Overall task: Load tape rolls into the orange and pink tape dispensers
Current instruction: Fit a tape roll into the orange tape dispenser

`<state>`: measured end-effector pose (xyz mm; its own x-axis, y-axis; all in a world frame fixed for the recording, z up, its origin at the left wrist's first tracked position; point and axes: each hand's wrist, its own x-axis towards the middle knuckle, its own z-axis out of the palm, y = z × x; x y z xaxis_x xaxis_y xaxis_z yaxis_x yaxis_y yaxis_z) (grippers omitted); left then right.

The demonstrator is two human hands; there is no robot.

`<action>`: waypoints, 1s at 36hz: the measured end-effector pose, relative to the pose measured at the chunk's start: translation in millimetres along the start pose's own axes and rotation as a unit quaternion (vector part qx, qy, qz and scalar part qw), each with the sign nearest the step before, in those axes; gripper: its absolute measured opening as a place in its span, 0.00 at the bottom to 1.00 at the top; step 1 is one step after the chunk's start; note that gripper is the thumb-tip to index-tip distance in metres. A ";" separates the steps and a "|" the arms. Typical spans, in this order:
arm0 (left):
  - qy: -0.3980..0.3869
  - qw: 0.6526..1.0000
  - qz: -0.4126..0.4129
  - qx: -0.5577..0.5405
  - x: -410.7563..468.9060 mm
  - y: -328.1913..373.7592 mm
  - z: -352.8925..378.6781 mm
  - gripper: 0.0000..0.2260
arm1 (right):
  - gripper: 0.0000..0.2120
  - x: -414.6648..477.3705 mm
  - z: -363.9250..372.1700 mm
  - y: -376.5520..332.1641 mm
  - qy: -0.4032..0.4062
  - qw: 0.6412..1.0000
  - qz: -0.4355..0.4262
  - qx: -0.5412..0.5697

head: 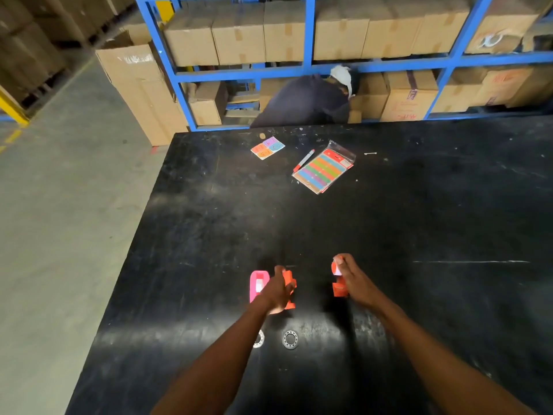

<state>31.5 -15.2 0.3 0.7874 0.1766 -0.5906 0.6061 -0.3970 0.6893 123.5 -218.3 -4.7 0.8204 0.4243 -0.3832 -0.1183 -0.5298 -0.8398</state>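
On the black surface (389, 223), our left hand (276, 290) fingers grip an orange plastic dispenser piece (289, 283) just beside the pink plastic tape dispenser (257, 284); our right hand (356, 283) fingers clasp another orange dispenser part (339, 289).

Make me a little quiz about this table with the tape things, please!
1. True or false: the pink dispenser lies on the black table just left of the left hand.
2. How many clear ring-shaped tape rolls lie on the table near the forearms?
3. What does each hand hold? A) an orange dispenser part B) a red pen C) a sticker pack

Key
1. True.
2. Two; the left forearm partly covers one.
3. A. The left hand holds one orange piece; the right hand holds another. The red pen and sticker pack lie far across the table.
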 end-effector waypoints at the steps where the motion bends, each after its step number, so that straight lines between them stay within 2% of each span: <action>1: 0.013 0.999 0.001 0.040 2.0 -2.5 5.8 0.17 | 0.13 -0.8 0.2 -0.7 0.001 1.000 0.001 0.005; 5: 0.073 0.986 -0.014 0.149 18.9 -17.1 33.3 0.26 | 0.14 -14.5 2.3 -12.2 -0.013 1.000 0.007 -0.001; 9: 0.095 0.975 -0.039 0.199 28.3 -19.3 47.3 0.31 | 0.14 -19.6 6.5 -8.7 -0.017 1.000 0.014 0.021; 19: 0.169 0.961 -0.061 0.208 41.4 -23.1 60.6 0.21 | 0.14 -24.9 8.8 2.2 -0.020 0.999 0.015 0.039; 23: 0.164 0.961 -0.052 0.218 46.0 -24.6 59.1 0.22 | 0.14 -26.3 7.0 5.1 -0.027 0.999 0.021 0.037; 29: 0.153 0.969 -0.045 0.186 44.3 -17.2 55.0 0.29 | 0.14 -28.1 4.5 9.5 -0.040 0.997 0.028 0.052; 33: 0.209 0.964 -0.014 0.164 36.5 -9.2 56.2 0.25 | 0.16 -31.1 2.7 7.1 -0.044 0.996 0.025 0.079; 36: 0.251 0.957 0.067 0.131 31.3 -2.8 59.8 0.17 | 0.15 -31.2 1.7 12.0 -0.039 0.996 0.019 0.079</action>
<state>47.8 -62.5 -45.3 0.8503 0.4933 -0.1835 0.4995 -0.6463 0.5769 95.5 -236.6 -3.5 0.7691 0.4648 -0.4387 -0.2396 -0.4266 -0.8721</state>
